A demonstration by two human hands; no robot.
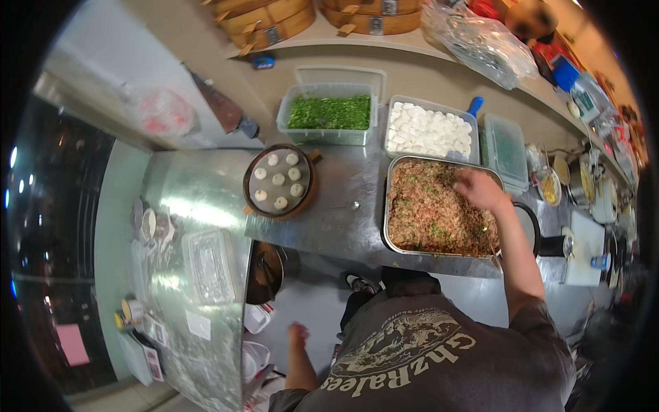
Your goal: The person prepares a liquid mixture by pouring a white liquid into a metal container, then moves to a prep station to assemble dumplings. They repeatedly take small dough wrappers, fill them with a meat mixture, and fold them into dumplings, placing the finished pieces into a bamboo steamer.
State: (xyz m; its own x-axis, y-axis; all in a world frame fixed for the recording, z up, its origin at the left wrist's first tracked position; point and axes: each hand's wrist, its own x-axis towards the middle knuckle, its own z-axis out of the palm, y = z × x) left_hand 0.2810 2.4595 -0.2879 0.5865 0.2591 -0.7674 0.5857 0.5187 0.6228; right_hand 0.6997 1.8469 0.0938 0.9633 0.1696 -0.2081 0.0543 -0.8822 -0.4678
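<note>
My right hand (480, 188) is over the back right of a steel tray (392, 242) heaped with minced filling (432, 211) flecked with green. Its blurred fingertips point down at the mix; whether they touch it or pinch some I cannot make out. My left hand (298, 333) hangs low beside my body, left of my shirt, with no object visible in it. Left of the tray stands a round steamer (313, 198) with several small white buns (278, 179) spaced apart. A small spoon (355, 205) lies between steamer and tray.
Behind are a tub (281, 121) of chopped greens, a tub (390, 149) of white dough pieces, and lidded green containers (507, 149). A shelf (360, 41) above bears bamboo steamers (288, 26). A lidded plastic box (208, 268) is on the left counter; a pot (265, 275) sits below.
</note>
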